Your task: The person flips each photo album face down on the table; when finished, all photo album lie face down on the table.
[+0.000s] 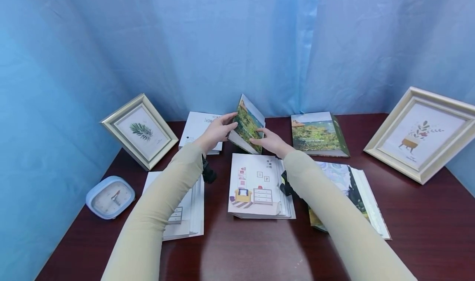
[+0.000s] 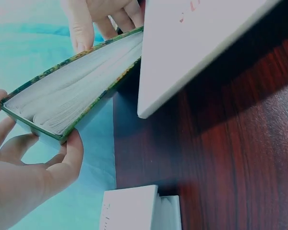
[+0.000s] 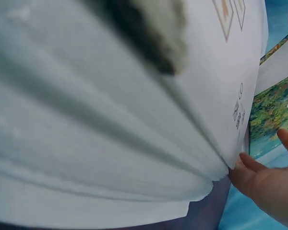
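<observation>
A photo album (image 1: 249, 124) with a green garden painting on its cover stands tilted near the back of the table. My left hand (image 1: 218, 129) grips its left end, and in the left wrist view the fingers curl round the spine corners, with the white page edges (image 2: 81, 88) facing the camera. At the other side my right hand (image 1: 272, 143) holds the album between thumb and fingers. Just in front lies a white album (image 1: 252, 186) with a furniture drawing, which fills much of the right wrist view. Left of the held album lies another white album (image 1: 198, 128).
A similar painted album (image 1: 315, 134) lies at the back right, a floral-covered one (image 1: 339, 182) under my right forearm, and a white one (image 1: 194, 211) by my left forearm. Picture frames (image 1: 142, 132) (image 1: 423, 134) flank them. A blue clock (image 1: 110, 197) stands at left; a blue curtain (image 1: 222, 46) hangs behind.
</observation>
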Motion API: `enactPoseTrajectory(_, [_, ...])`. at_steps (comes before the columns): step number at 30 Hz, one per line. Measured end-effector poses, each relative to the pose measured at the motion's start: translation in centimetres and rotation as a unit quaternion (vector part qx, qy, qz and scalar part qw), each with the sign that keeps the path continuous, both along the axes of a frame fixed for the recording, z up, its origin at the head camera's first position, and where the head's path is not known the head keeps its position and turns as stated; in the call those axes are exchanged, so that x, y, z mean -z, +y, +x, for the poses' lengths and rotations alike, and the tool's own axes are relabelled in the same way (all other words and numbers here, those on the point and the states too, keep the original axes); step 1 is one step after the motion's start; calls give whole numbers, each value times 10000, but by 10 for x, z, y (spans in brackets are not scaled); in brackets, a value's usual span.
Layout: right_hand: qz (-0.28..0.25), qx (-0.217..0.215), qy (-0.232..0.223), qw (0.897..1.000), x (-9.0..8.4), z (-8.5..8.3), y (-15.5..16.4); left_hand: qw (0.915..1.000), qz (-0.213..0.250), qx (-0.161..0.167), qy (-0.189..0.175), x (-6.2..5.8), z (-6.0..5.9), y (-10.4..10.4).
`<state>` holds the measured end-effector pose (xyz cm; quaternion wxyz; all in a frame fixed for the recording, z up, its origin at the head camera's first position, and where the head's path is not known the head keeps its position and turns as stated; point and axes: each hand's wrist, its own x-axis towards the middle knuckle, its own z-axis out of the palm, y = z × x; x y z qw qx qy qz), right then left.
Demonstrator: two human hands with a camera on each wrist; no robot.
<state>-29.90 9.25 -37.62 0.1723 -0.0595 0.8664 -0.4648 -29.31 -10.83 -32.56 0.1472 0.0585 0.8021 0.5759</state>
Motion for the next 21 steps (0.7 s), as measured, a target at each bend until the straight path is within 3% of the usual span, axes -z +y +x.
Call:
enactPoseTrajectory(5, [-361, 195, 115, 9991, -4, -1, 0, 9997, -189, 61, 140, -2, -2, 6])
enactPoseTrajectory(14, [-1439, 460, -209, 9883, -19, -3, 8, 9986, -94, 63, 513, -9, -2, 19])
enactPoseTrajectory(21, [-1700, 393, -197, 9845, -28, -2, 13, 9979, -132, 47, 631, -9, -1, 30])
